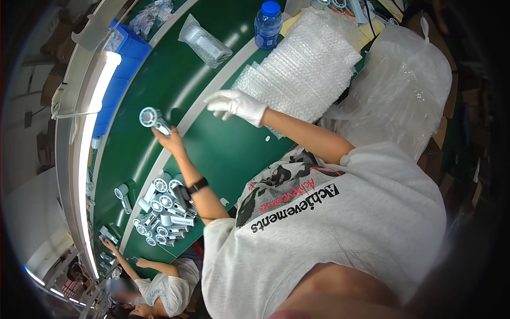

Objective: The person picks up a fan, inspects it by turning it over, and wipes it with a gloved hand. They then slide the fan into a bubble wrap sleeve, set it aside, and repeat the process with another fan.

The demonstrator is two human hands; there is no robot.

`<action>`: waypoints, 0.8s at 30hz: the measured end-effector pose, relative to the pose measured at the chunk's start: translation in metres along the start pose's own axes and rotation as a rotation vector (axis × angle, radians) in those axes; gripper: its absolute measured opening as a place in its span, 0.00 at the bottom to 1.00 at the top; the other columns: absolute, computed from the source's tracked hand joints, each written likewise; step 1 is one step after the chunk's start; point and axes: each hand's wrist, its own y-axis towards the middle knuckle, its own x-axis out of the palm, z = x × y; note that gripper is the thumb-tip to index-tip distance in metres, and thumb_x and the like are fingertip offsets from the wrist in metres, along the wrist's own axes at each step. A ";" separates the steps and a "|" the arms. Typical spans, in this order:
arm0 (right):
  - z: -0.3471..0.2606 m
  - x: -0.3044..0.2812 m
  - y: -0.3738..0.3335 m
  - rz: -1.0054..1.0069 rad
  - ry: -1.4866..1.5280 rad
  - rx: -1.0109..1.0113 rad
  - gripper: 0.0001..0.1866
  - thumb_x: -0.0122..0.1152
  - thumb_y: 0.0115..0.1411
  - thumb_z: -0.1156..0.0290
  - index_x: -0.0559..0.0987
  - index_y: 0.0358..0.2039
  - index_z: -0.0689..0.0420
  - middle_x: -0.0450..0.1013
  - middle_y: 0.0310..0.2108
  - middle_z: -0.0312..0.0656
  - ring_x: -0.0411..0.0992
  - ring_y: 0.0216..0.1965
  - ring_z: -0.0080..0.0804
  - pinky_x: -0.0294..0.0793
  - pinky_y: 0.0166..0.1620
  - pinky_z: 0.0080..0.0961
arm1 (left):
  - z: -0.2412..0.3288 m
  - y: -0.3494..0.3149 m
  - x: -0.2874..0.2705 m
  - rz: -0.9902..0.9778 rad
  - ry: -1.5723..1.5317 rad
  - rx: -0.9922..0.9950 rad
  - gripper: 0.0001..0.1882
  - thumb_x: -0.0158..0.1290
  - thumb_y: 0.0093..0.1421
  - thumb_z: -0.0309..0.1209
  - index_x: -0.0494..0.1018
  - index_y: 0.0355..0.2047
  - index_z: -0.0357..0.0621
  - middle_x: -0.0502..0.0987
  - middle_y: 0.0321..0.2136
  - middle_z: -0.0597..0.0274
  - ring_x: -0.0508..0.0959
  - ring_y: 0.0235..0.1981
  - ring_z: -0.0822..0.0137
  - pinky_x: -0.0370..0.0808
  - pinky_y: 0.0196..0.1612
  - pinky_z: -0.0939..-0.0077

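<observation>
A pale blue-grey handheld fan (149,117) with a round head is in my bare left hand (170,140), whose fingers wrap round its handle. The fan is over the green conveyor belt, beyond the pale strip edging the worktable. My right hand (237,105) wears a white glove and holds nothing. Its fingers reach out to the left, slightly bent, above the table. Just beyond that hand lies a stack of clear bubble-wrap bags (305,66). Below my left forearm, a pile of similar fans (166,203) sits on the table's left side.
A bubble-wrapped item (204,42) and a single fan (123,197) lie on the belt. A blue-capped bottle (268,26) stands beside the bags. Blue bins (123,64) line the far side under a light tube. A large clear plastic sack (398,90) is at right; a co-worker (167,290) works lower left.
</observation>
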 end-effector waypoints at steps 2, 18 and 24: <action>-0.008 0.007 0.013 0.128 -0.298 -0.264 0.21 0.56 0.53 0.66 0.68 0.46 0.59 0.72 0.34 0.41 0.72 0.31 0.29 0.71 0.35 0.19 | 0.084 -0.066 0.025 -0.093 -0.036 0.054 0.40 0.48 0.41 0.16 0.48 0.58 0.33 0.64 0.47 0.47 0.70 0.38 0.64 0.66 0.45 0.75; -0.041 0.022 -0.030 -0.130 -0.153 -0.184 0.14 0.61 0.47 0.72 0.76 0.36 0.59 0.74 0.32 0.38 0.70 0.35 0.19 0.70 0.40 0.16 | 0.229 -0.188 0.008 -0.306 -0.256 -0.256 0.39 0.47 0.44 0.16 0.47 0.58 0.37 0.68 0.37 0.53 0.72 0.33 0.69 0.69 0.37 0.77; -0.051 0.035 -0.040 -0.031 -0.099 -0.128 0.13 0.60 0.49 0.71 0.76 0.36 0.60 0.74 0.33 0.39 0.70 0.36 0.20 0.70 0.40 0.17 | 0.241 -0.189 0.008 -0.305 -0.203 -0.243 0.38 0.47 0.46 0.16 0.47 0.58 0.35 0.67 0.39 0.54 0.72 0.34 0.69 0.69 0.37 0.78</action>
